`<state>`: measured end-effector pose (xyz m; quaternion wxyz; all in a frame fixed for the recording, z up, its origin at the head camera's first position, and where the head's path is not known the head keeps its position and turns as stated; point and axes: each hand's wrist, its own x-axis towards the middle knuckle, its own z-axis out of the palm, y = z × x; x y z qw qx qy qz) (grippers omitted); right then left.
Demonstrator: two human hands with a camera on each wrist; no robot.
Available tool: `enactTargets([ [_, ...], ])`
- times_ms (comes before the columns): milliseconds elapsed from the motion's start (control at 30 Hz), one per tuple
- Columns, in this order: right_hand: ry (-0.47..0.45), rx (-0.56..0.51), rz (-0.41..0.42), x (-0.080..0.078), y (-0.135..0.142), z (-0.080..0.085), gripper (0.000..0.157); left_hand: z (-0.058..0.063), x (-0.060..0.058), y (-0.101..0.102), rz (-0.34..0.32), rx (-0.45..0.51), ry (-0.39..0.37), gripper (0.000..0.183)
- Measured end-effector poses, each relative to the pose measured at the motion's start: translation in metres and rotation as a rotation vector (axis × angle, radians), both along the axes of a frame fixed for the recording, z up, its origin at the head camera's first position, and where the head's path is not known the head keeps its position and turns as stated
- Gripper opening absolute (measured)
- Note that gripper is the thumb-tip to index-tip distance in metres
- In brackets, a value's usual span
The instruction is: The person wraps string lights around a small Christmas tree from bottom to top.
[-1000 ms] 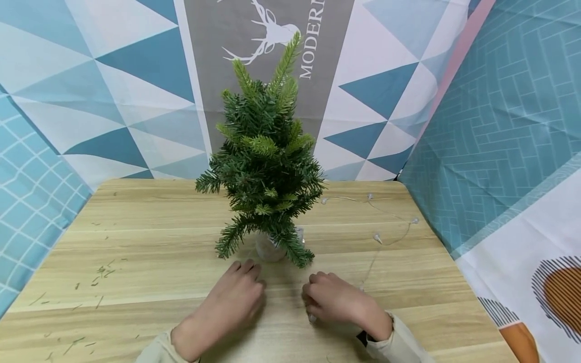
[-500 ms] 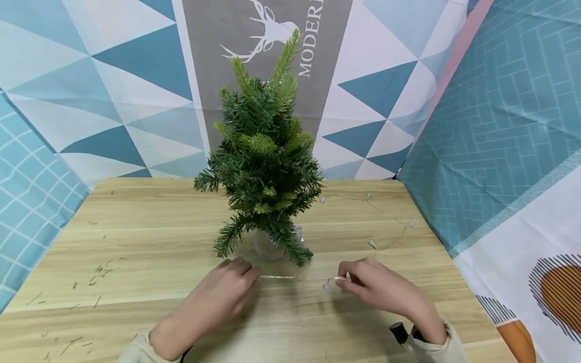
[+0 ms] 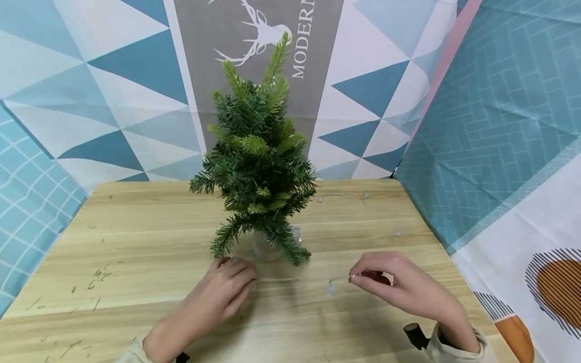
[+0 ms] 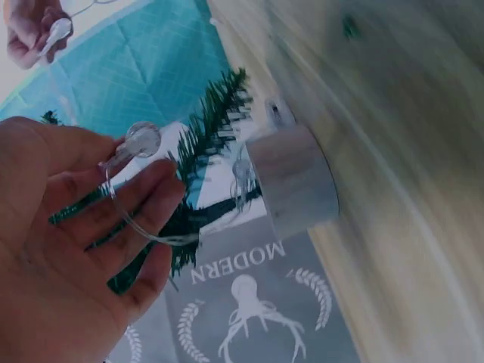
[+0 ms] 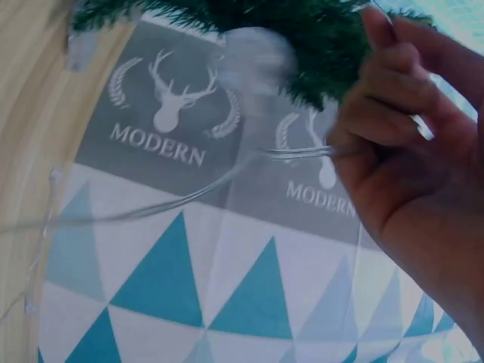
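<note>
A string of fairy lights on thin clear wire runs between my two hands in front of the small artificial Christmas tree. My left hand, low by the tree's round base, pinches the wire; in the left wrist view a clear bulb sits at its thumb and finger. Farther right, my right hand pinches the other end of the stretch. One bulb hangs from the wire between them. In the right wrist view, doubled wire trails out of the curled fingers.
More bulbs of the string lie on the wooden table behind and right of the tree, one bulb near the back edge. Loose green needles are scattered at the left. Patterned cloths hang around the table.
My right hand has moved right, away from the left, drawing the wire out between them. Light string behind it has shifted on the table. My left hand has moved slightly left.
</note>
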<state>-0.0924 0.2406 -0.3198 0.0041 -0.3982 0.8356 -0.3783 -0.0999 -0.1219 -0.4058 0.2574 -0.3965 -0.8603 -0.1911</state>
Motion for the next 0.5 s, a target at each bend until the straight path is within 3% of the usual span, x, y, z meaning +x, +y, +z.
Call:
enactTargets([
  [200, 0.182, -0.166, -0.062, 0.004, -0.011, 0.008, 0.035, -0.002, 0.0, 0.008, -0.046, 0.113, 0.032, 0.009],
  [500, 0.404, -0.308, -0.186, -0.007, -0.022, 0.024, 0.033, 0.008, -0.005, 0.014, -0.149, 0.418, -0.182, 0.017],
])
